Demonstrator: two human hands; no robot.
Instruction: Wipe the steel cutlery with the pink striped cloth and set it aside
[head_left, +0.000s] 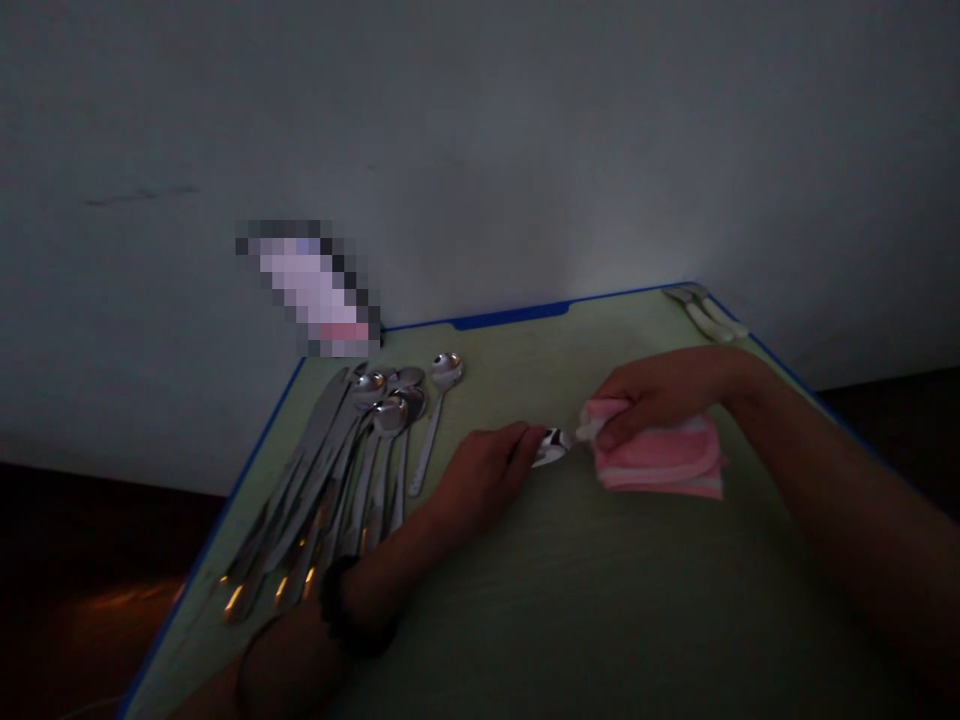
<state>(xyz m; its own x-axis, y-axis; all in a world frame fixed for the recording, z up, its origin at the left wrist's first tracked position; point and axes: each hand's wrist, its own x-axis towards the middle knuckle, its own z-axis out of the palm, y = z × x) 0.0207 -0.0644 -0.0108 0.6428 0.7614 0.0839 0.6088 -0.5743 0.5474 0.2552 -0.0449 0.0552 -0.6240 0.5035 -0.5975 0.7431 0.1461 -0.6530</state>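
My left hand (491,465) is closed around a spoon (553,447), whose shiny metal bowl shows past the fingertips. To its right, my right hand (652,395) grips a folded pink cloth (660,455) with white edging. A small pale piece sticks out of the cloth toward the spoon; whether it belongs to the spoon or the cloth I cannot tell. Left of my left hand lies a single spoon (447,372) with a patterned handle. Beside it is a pile of metal spoons (391,416) and table knives (322,415), partly hidden by my left forearm.
The light green table (540,590) has a blue edge and stands against a grey wall (480,150). Forks (701,310) with white handles lie at the far right corner. A pixelated upright object (315,290) leans at the back left.
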